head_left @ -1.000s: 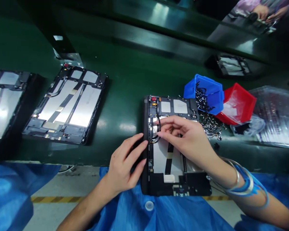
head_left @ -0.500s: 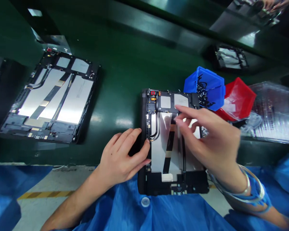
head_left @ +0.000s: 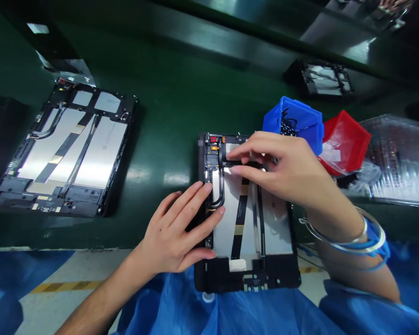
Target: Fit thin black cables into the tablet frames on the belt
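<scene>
At lower centre, the left hand [head_left: 172,237], fingers [head_left: 195,203] spread, touches an opened device [head_left: 275,228]. The right hand [head_left: 288,167] curls over it, grip unclear.

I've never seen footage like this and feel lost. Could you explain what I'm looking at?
There's no robot: these are a person's bare hands, seen from a camera worn on that person's head, facing forward and down. At the edge of a green table lies an opened flat device. The left hand, spread, rests on its left side. The right hand is over its upper part; whether it holds anything, I can't tell. A similar opened device lies to the left. To the right are a blue bin and a red bin.
</scene>
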The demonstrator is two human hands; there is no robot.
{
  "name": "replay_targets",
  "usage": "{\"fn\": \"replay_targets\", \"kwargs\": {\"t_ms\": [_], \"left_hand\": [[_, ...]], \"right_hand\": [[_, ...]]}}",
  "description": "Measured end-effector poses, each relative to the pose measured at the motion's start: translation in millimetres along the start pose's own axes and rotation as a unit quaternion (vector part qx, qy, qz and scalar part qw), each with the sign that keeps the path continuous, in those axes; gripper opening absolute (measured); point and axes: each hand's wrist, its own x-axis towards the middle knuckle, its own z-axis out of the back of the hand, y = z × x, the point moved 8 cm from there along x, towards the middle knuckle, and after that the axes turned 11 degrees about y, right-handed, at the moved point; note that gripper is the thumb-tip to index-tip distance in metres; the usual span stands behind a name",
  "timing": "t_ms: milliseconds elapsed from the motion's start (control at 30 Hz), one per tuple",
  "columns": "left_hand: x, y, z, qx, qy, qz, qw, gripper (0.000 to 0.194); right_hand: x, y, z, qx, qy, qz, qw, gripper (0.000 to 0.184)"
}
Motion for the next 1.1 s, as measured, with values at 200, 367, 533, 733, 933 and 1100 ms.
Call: {"fn": "replay_targets", "kwargs": {"t_ms": [200,367,533,733,933,1100], "left_hand": [[2.8,0.8,-2.4,-0.005,0.017,-0.005,1.0,0.059],[2.6,2.2,-2.6,-0.021,0.01,-0.009,1.0,0.058],[1.7,3.5,-3.6,-0.036,0.009,-0.014,0.999,0.057],[2.2,1.9,-4.6,-0.008,0.025,-0.029,0.999,0.057],[4.9,0.0,-1.1,-0.001,0.033,-0.056,0.998,0.057],[4.7,1.2,-2.9,0.008,0.056,-0.07,0.996,0.058]], "right_hand": [[19.1,-6.4,-14.3,0.024,0.059,-0.023,0.998,0.008],[18.8,-14.1,-17.3,0.094,0.068,-0.041,0.992,0.016],[18.1,-10.5,-17.4,0.05,0.07,-0.022,0.996,0.009],[19.7,-12.0,-17.8,0.041,0.087,-0.032,0.995,0.012],[22.0,-12.4,-17.8,0.001,0.105,-0.036,0.994,0.012],[22.4,-10.9,-19.3,0.079,0.112,-0.027,0.99,0.021]]}}
